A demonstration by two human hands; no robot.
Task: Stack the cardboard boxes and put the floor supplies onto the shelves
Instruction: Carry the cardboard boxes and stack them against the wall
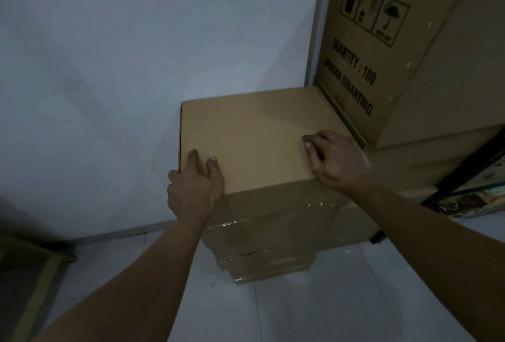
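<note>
Light: dim. View: down along both forearms.

Item 1: top box (254, 136), plain brown cardboard, lid closed and flat. It sits on a stack of taped boxes (273, 221) wrapped in glossy clear tape. The lowest one is flatter and juts out toward me at the bottom. The stack stands on the white tiled floor (300, 311), back against the pale wall (109, 68).

Left hand (194, 188): on the near left corner of the top box. Thumb and forefinger lie on the lid, the other fingers fold over the left edge. It grips the corner.

Right hand (338, 158): on the near right corner. 2 bent fingertips press on the lid and the rest of the hand wraps over the right edge. It grips that corner. I cannot see the fingers on the far side.

Item 2: tall carton (382, 55), just right of the top box and rising well above it. Print on its face: 3 handling symbols, "QUANTITY : 100", "JANGAN DIBANTING". It rests on more cardboard beneath it.

Right margin: black frame (464, 172) slanting down, with a colourful printed pack (470, 202) low beside it. Details too dark to read.

Lower left: a cardboard edge (41, 273) on the floor, mostly in shadow.
</note>
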